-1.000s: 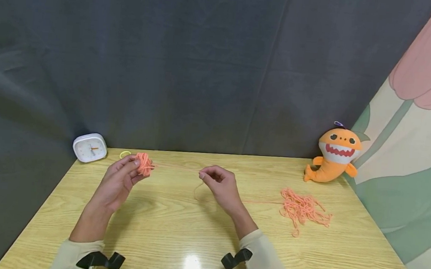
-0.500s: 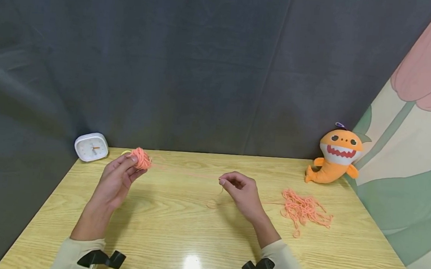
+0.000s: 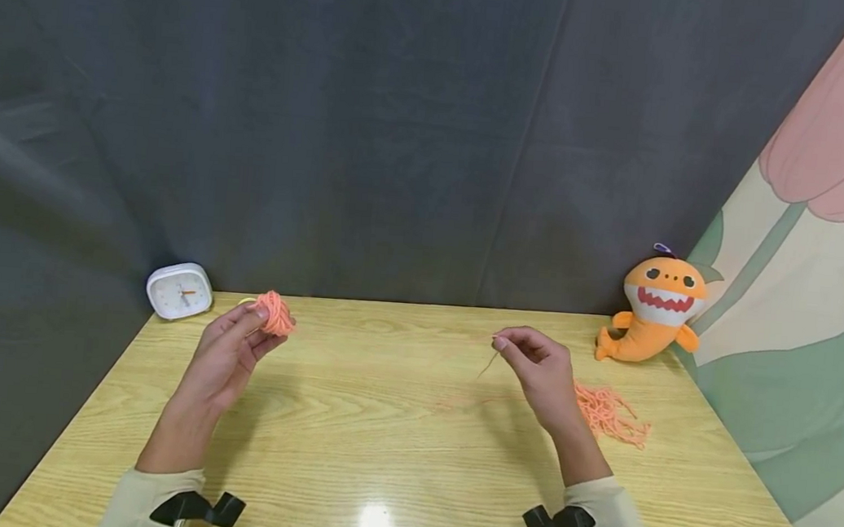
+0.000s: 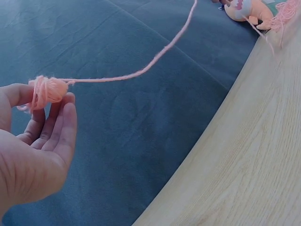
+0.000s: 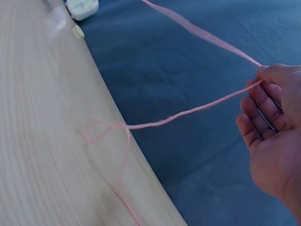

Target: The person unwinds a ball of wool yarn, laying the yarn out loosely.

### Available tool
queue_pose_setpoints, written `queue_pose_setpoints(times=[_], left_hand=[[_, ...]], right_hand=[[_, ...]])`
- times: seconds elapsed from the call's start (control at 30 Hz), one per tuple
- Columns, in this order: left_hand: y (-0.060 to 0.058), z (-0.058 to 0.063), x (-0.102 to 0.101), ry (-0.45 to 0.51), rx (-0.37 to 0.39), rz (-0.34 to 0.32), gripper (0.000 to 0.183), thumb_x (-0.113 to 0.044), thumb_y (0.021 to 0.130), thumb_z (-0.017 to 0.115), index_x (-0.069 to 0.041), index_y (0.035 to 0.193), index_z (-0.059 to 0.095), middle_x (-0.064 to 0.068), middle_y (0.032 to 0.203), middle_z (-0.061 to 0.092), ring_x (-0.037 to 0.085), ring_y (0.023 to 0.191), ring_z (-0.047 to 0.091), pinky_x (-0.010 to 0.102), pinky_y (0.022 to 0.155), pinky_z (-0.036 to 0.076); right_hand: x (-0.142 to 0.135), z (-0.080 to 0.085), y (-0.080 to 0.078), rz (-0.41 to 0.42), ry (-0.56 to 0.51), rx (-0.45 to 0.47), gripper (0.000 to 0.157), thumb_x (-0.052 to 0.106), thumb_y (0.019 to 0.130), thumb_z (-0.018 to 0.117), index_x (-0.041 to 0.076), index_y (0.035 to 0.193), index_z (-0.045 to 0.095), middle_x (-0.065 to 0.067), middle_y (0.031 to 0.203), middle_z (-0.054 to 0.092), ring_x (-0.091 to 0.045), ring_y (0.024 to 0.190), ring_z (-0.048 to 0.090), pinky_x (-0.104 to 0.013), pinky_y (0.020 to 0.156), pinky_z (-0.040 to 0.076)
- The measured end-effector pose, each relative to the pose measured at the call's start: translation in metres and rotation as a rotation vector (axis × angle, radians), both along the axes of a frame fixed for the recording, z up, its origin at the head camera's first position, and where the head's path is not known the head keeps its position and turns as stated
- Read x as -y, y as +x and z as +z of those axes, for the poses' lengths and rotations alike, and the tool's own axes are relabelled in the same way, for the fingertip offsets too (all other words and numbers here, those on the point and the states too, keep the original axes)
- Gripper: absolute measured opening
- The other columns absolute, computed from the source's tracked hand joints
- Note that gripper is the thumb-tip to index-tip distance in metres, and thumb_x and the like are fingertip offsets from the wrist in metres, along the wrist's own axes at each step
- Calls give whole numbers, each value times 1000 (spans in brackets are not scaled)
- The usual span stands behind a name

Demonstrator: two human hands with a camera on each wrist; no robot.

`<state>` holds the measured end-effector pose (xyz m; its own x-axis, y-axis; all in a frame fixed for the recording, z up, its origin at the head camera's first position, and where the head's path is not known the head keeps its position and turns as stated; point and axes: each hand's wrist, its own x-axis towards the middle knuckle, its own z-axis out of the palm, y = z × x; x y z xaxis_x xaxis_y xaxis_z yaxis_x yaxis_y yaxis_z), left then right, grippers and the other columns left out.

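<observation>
My left hand point(image 3: 228, 356) holds a small ball of coral-pink yarn point(image 3: 275, 314) between thumb and fingers, raised over the table's left part. From that ball a yarn strand point(image 4: 155, 60) runs off to the right in the left wrist view. Over the right part of the table, my right hand point(image 3: 539, 374) pinches the strand between thumb and index finger. Below the pinch, the right wrist view has the yarn trailing down to a loose loop point(image 5: 101, 129) by the tabletop. A tangled heap of the same yarn point(image 3: 610, 415) lies behind my right forearm, partly hidden by it.
A white clock point(image 3: 180, 291) stands at the table's back left corner. An orange shark plush point(image 3: 657, 308) sits at the back right. Beside my left fingers shows a bit of a yellow ring point(image 3: 246, 301). A dark curtain point(image 3: 402, 131) hangs behind the wooden table point(image 3: 350, 454).
My right hand has moved steadily right, away from the yarn ball, drawing the strand out longer. My left hand stays nearly in place, with the ball turned a little. My right forearm now covers part of the heap.
</observation>
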<state>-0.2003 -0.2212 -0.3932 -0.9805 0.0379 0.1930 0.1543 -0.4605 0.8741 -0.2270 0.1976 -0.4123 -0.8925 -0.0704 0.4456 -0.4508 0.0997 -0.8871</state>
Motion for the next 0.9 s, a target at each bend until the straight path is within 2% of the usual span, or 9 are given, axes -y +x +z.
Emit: queue_pose_setpoints(times=[0.2, 0.33, 0.43, 0.63, 0.9], left_hand=[[0, 0, 0, -19, 17, 6, 19, -10, 108, 52, -16, 106, 70, -5, 103, 76, 8, 94, 75, 22, 87, 61], [0, -1, 0, -22, 19, 9, 20, -8, 108, 52, -15, 106, 70, -5, 103, 75, 8, 94, 75, 21, 86, 61], [1, -1, 0, -20, 20, 7, 21, -7, 108, 51, -15, 106, 70, -4, 102, 75, 8, 94, 75, 21, 85, 61], [1, -1, 2, -6, 20, -3, 21, -8, 109, 50, -14, 107, 70, -4, 101, 75, 8, 93, 75, 20, 84, 61], [0, 1, 2, -2, 35, 6, 17, -8, 108, 52, -15, 110, 68, -4, 102, 72, 6, 91, 73, 20, 83, 61]], right_hand=[[-30, 6, 2, -60, -14, 8, 26, 9, 100, 68, -15, 110, 65, 11, 95, 73, -7, 88, 67, -17, 83, 56], [-47, 13, 4, -95, -51, 2, 22, 9, 101, 67, -12, 109, 67, 10, 93, 73, -7, 87, 67, -16, 81, 56], [-56, 18, 6, -107, -97, -12, 19, 7, 101, 66, -11, 107, 68, 8, 91, 73, -8, 86, 67, -16, 81, 57], [-72, 25, 7, -156, -114, -11, 21, 7, 100, 66, -13, 108, 66, 7, 89, 72, -9, 84, 64, -16, 81, 56], [-93, 26, 8, -201, -125, -6, 19, 9, 100, 68, -8, 109, 69, 7, 89, 72, -7, 82, 64, -13, 76, 54]])
